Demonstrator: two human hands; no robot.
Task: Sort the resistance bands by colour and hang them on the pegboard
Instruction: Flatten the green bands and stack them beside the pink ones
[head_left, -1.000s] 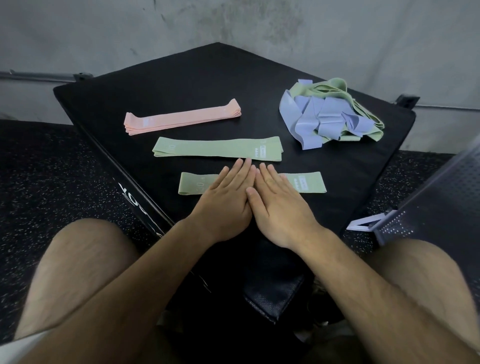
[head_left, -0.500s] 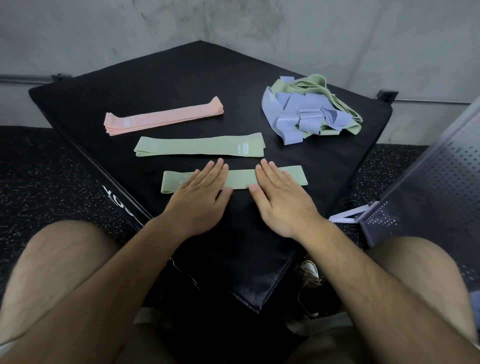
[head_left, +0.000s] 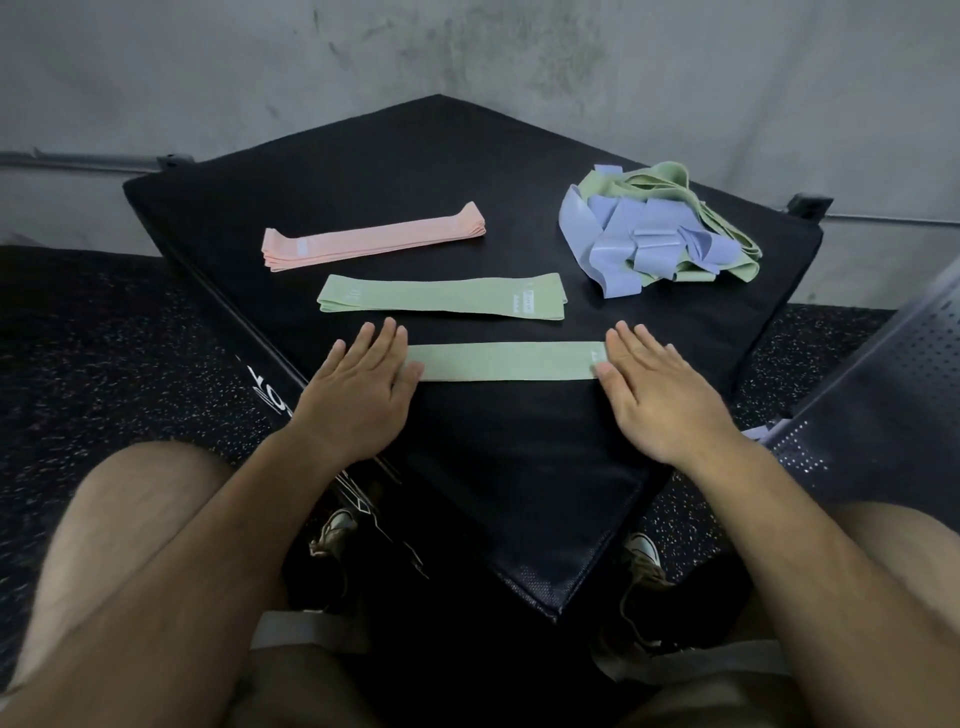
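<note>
A: Palms down! Left hand (head_left: 358, 387) and right hand (head_left: 654, 395) press the two ends of the near green band (head_left: 506, 361).
B: Fingers straight (nothing gripped), band flat on the black box (head_left: 519, 493).

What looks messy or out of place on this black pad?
The heap of purple and green bands at the far right corner of the pad: tangled and colour-mixed, whereas the pink stack, the farther green band and the nearer green band lie flat and straight.

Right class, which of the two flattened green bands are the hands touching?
The nearer green band, closest to the person: left hand and right hand lie flat on its ends; the farther green band lies untouched.
</note>
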